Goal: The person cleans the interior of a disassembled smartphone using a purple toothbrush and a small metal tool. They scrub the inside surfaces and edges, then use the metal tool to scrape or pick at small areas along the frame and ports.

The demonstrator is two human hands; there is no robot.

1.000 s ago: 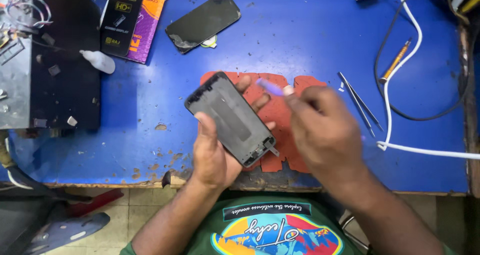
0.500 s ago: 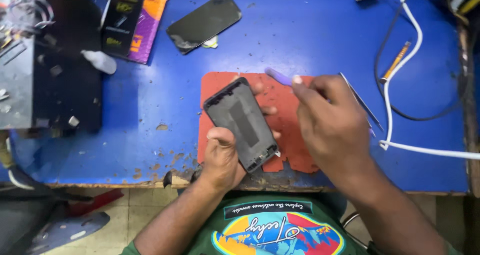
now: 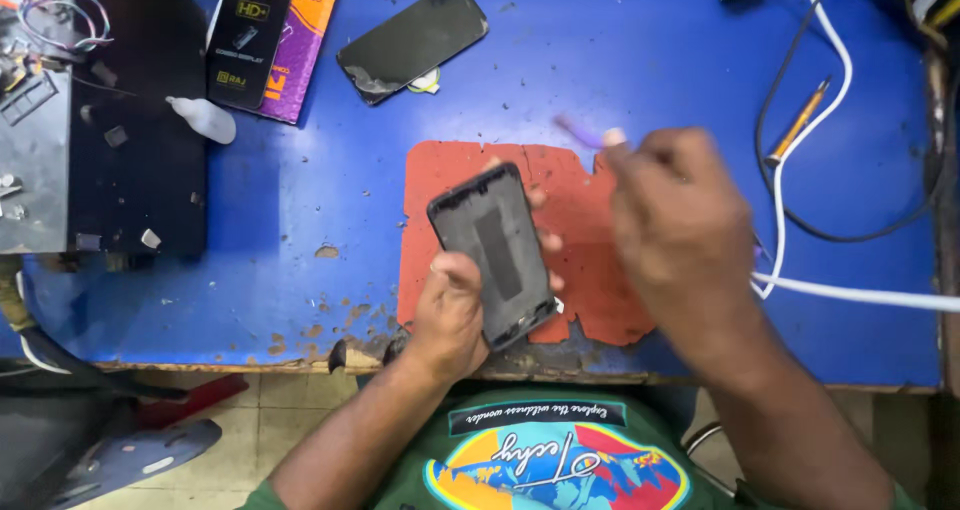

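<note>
Two hands at work, near edge of the bench — left hand (image 3: 455, 315) has its fingers wrapped round a dark phone frame (image 3: 494, 253), tilted, held just above the orange mat (image 3: 580, 270). Right hand (image 3: 680, 225), blurred, pinches a thin purple tool (image 3: 580, 133), tip up and apart from the frame. Looks like mid-prep on the open shell; next move wants a steady tip brought to the frame's rim. Beyond — chipped blue table (image 3: 640, 60), glossy black phone screen (image 3: 413, 42), black-purple box (image 3: 262, 40), white cable (image 3: 860, 295).
</note>
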